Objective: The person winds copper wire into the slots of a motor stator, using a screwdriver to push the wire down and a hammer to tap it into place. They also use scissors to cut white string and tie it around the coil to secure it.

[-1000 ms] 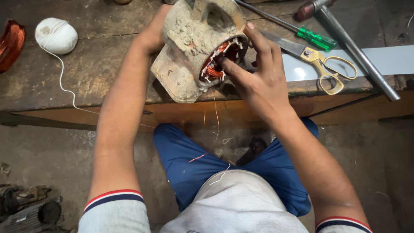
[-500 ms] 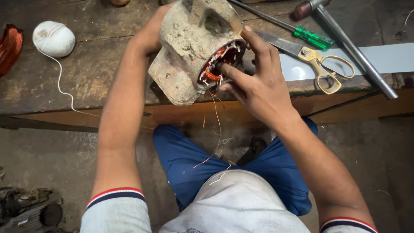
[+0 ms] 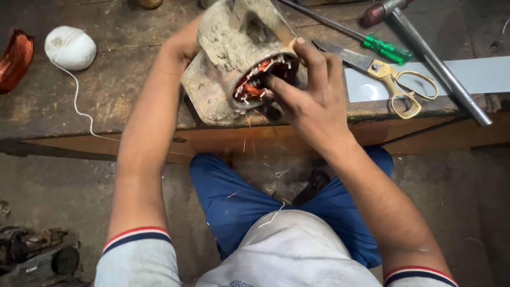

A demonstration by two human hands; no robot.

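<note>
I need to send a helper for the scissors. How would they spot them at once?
On the wooden workbench, look right of the dusty motor housing and the right hand. The scissors lie on a pale sheet, the only tool with golden loop handles, beside a green-handled screwdriver.

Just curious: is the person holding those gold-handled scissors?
No, the scissors lie on the bench while the right hand works at the motor housing.

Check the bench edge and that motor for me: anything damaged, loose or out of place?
The motor housing is tipped on the bench edge, crusted with grime. Loose copper wire strands dangle from its open winding end, where the right hand works. Thread from the white ball trails over the edge.
</note>
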